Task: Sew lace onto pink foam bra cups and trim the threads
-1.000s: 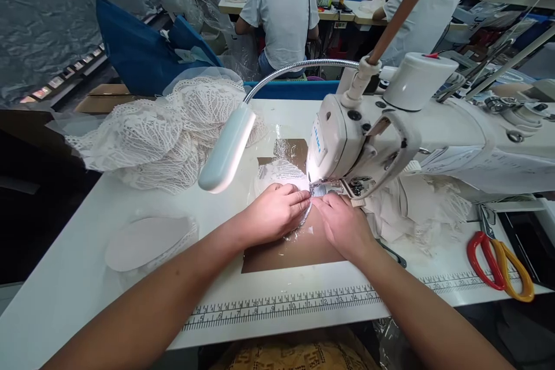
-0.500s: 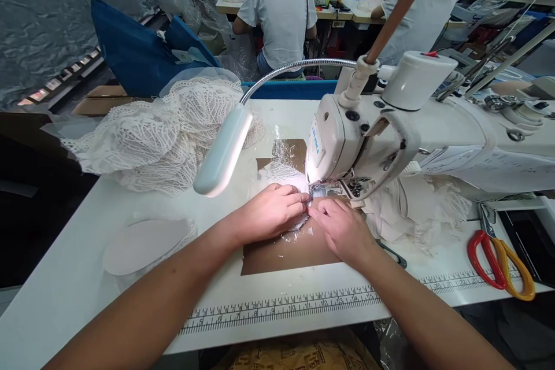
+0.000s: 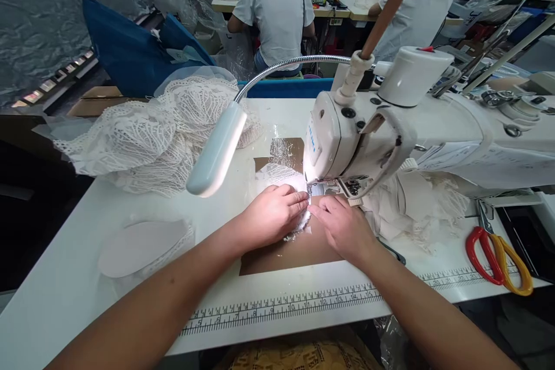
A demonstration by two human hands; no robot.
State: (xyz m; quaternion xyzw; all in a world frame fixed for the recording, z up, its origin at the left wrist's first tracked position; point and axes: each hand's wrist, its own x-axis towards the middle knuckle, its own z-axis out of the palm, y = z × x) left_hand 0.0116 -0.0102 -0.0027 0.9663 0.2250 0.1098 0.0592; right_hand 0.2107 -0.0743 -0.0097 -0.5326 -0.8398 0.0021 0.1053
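Note:
A piece of white lace fabric (image 3: 280,173) lies under the needle area of a white sewing machine (image 3: 332,141). My left hand (image 3: 274,215) rests on this piece, its fingers closed together and pressing it close to the presser foot. From the other side, my right hand (image 3: 342,224) has its fingers curled, with the index fingertip and thumb at the fabric's edge just in front of the needle. My fingers partly cover the piece, and the exact grip underneath is hidden. Brown sheeting (image 3: 277,257) covers the table around the machine's bed.
Lace pieces (image 3: 143,133) are heaped at the back left, with a pale cup-shaped piece (image 3: 134,248) nearer. A lamp (image 3: 217,147) hangs over the table. Right of the machine lie fabric scraps (image 3: 399,208) and scissors (image 3: 498,257). A ruler strip (image 3: 286,307) follows the front edge. Co-workers sit beyond.
The camera view has shifted slightly. Both hands stay at the needle, and the lace fabric between them has moved only a little, if at all.

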